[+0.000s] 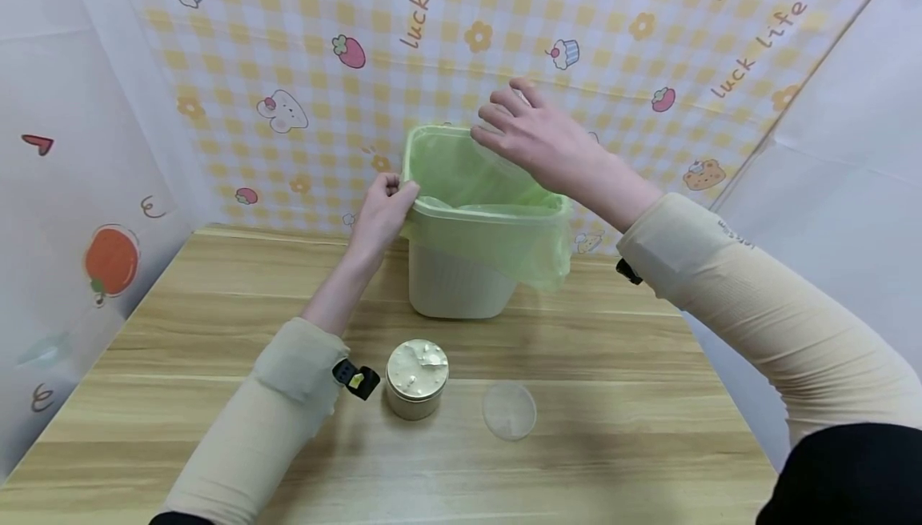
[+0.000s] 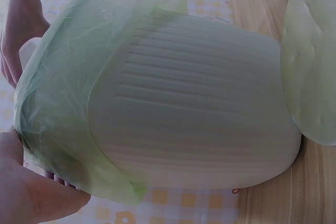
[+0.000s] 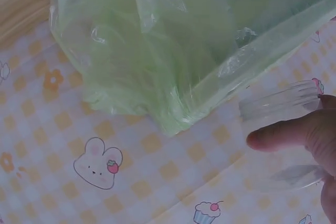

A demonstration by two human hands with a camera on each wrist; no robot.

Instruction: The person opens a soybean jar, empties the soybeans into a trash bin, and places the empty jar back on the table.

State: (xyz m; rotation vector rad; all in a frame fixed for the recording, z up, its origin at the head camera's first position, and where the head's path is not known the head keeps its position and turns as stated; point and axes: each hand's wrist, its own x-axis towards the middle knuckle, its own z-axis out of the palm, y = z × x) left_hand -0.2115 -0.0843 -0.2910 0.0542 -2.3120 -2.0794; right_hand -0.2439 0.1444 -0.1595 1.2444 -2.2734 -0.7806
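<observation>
A white ribbed trash bin [image 1: 461, 285] stands on the wooden table, lined with a translucent green trash bag [image 1: 497, 229] folded over its rim. My left hand [image 1: 385, 209] grips the bin's left rim, with the thumb outside over the bag. Above the bin's right side, my right hand [image 1: 540, 137] holds a clear plastic jar [image 3: 278, 106] with a threaded mouth. In the head view that hand mostly hides the jar. A greyish patch shows at the jar's far end, too blurred to identify. The left wrist view also shows part of the right hand [image 2: 23, 30] beyond the bin.
Nearer on the table stands a metal tin [image 1: 416, 381] with a crumpled, pale shiny top. To its right lies a clear round disc [image 1: 509, 411], flat on the wood. A yellow checked cloth [image 1: 310, 53] hangs close behind the bin, and a white cloth [image 1: 79, 101] hangs at left.
</observation>
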